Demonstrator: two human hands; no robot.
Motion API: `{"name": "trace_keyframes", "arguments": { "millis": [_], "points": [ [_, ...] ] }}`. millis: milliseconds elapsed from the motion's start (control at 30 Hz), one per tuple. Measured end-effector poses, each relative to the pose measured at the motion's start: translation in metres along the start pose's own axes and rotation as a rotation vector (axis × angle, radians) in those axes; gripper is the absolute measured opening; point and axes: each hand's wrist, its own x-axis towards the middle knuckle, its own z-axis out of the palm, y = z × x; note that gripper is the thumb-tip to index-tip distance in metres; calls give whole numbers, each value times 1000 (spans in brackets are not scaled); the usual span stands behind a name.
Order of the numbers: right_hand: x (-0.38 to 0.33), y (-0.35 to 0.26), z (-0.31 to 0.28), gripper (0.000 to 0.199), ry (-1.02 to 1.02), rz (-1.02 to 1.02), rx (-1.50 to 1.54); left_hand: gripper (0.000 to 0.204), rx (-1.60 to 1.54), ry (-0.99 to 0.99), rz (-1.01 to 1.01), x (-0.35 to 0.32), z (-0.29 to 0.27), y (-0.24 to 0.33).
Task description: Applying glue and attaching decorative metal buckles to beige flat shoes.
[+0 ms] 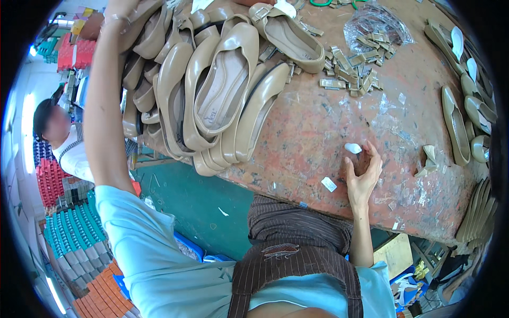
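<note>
My left arm reaches up to the far left, where my left hand (124, 7) is at the pile of shoes; its fingers run out of view at the upper edge. The tan ballet flats (225, 79) are glossy and stacked in a thick heap at the table's left edge. My right hand (366, 175) rests on the table with thumb and fingers apart and curved. A small white rounded piece (352, 148) lies by its fingertips, with no grip on it visible. A buckled tan flat (291, 40) lies at the heap's right.
Tan buckled strap pieces (352, 69) lie loose beside a crumpled clear plastic bag (374, 26). More tan flats (456, 127) line the right edge of the worn reddish table (307, 122). A person (55, 127) is at the left, near stacked coloured shoe boxes (74, 228).
</note>
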Motion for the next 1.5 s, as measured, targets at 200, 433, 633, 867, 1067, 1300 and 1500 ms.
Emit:
{"name": "trace_keyframes", "arguments": {
  "millis": [200, 433, 633, 867, 1067, 1300, 1500],
  "points": [
    [13, 5, 8, 54, -24, -81, 149, 30, 595, -93, 376, -198, 9, 91],
    [20, 10, 15, 45, -28, -152, 136, 15, 410, -76, 294, -212, 20, 92],
    [21, 15, 21, 26, -10, -144, 62, 15, -375, -103, -19, -299, 18, 149],
    [9, 14, 3, 12, -141, 20, 579, 9, -793, -710, -447, -472, 82, 160],
    [-13, 9, -19, 15, -204, -68, 458, 20, -675, -245, -313, -452, 52, 202],
    [-16, -10, -24, 23, -263, -324, 213, 33, -2006, -386, -1351, -452, 105, 225],
    [-14, -13, -22, 26, -312, -389, 165, 31, -1876, -265, -1257, -454, 122, 223]
  ]
}}
